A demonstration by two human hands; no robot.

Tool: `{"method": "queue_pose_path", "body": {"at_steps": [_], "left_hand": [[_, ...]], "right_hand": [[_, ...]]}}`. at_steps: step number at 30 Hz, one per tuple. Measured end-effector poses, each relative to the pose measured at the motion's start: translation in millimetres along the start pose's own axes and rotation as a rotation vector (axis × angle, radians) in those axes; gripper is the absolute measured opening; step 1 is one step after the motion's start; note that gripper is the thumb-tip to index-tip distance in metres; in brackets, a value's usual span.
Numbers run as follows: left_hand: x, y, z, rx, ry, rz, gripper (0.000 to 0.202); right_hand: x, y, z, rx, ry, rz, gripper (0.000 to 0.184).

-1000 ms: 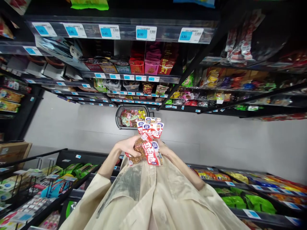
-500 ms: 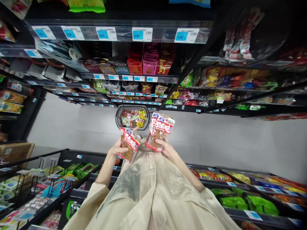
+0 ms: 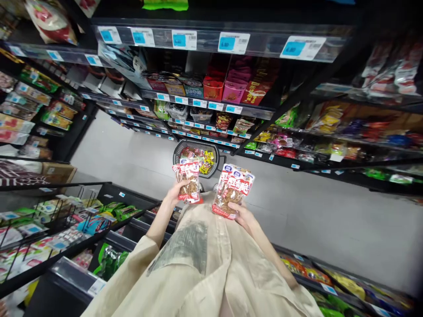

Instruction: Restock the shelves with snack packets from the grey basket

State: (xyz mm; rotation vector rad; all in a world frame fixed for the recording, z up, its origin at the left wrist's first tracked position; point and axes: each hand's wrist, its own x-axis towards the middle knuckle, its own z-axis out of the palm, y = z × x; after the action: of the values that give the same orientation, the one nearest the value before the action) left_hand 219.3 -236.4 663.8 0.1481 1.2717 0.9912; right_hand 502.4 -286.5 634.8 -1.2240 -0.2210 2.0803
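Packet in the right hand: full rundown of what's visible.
The packet is a flat, glossy plastic pouch. It has a white-and-red top band with large characters and small blue marks along the upper edge, a clear lower part showing brown snack pieces, and a red strip at the bottom. It faces the camera, top edge away from the body, slightly tilted. The right hand grips its lower edge from beneath. It is apart from the other packet in the left hand, above the beige shirt.
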Motion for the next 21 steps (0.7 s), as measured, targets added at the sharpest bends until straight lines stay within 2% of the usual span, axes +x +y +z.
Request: {"method": "queue_pose_path", "body": {"at_steps": [3,6,8,12,15,18,21], "left_hand": [[-14,-30,0.8,0.05,-0.072,-0.097,0.063],[-28,-60,1.2,0.064,-0.126,-0.152,0.058],[-35,-72,0.7,0.073,-0.14,-0.161,0.056],[-40,-78,6.0,0.116,-0.158,-0.154,0.059],[-38,-76,16.4,0.106,-0.14,-0.092,0.058],[-36,-75,23.0,0.075,-0.136,-0.019,0.059],[-36,-73,22.6,0.073,-0.239,-0.057,0.058]], "right_hand": [[-6,5,-12,-0.056,-0.042,0.034,0.056],[-14,8,-25,-0.058,-0.037,0.021,0.059],[-18,8,-34,-0.051,-0.021,0.027,0.061],[-25,9,-49,-0.043,-0.019,0.035,0.067],[-21,7,-53,-0.032,0.012,0.0,0.061],[-12,1,-46,-0.027,0.073,-0.042,0.056],[-2,-11,-32,-0.057,0.059,-0.106,0.056]]}}
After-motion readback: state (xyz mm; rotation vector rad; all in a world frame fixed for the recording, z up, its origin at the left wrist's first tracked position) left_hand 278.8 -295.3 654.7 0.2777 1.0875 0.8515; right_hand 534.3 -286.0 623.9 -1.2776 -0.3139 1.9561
